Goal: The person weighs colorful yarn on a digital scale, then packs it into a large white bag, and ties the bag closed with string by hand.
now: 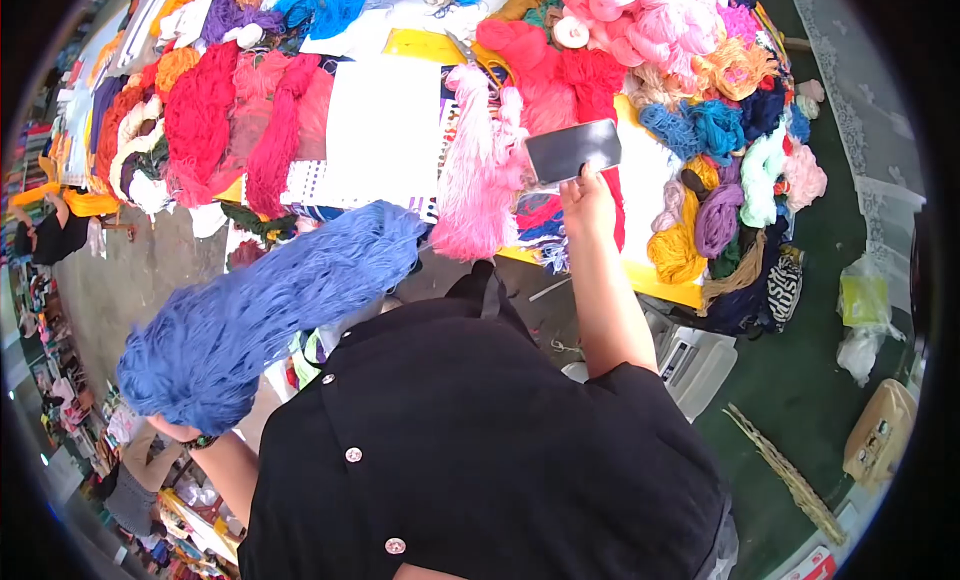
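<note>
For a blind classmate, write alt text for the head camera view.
A person in a black shirt holds a phone in the right hand and a big blue yarn bundle on the left arm, over a table piled with coloured yarn.

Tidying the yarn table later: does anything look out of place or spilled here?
Nothing looks spilled. The odd item is a phone, held by the right hand over heaped yarn. The left hand carries a blue skein.
</note>
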Demonstrator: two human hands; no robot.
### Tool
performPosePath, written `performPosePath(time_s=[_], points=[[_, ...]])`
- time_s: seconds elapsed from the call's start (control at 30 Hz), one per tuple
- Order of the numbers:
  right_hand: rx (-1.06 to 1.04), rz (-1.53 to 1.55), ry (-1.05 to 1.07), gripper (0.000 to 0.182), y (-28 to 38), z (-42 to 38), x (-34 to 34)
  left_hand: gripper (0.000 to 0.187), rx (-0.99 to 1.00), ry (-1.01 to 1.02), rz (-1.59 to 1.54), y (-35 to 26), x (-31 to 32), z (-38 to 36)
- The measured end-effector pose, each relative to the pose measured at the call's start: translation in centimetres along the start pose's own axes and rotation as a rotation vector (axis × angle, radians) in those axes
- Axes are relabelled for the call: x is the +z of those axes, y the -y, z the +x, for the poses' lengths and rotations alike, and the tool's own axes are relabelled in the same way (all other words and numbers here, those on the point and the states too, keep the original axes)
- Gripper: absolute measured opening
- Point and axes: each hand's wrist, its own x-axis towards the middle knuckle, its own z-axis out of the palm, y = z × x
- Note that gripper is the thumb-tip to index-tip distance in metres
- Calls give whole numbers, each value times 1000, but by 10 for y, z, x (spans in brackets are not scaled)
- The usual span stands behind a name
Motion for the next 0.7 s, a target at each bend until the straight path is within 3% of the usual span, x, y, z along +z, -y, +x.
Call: performPosePath(time_s=[0.2, 0.33, 0.4, 0.57, 0.63, 0.7], points=[[-13, 382, 134, 23, 12, -2, 31, 75, 150, -47, 128, -10, -28, -18], [18, 511, 173, 20, 32, -12, 66, 69, -70, 74, -20, -13, -25, -26], [23, 527, 209, 18, 37, -9, 72, 72, -78, 169, -27, -14, -24, -31], [-14, 154, 268, 15, 30, -2, 72, 76, -67, 111, -51, -24, -23, -44], [-32, -158, 388, 15, 11, 21, 58, 73, -83, 26, -70, -27, -30, -45], [-19, -590, 372, 10, -14, 53, 38, 71, -95, -13, -82, -28, -35, -44]])
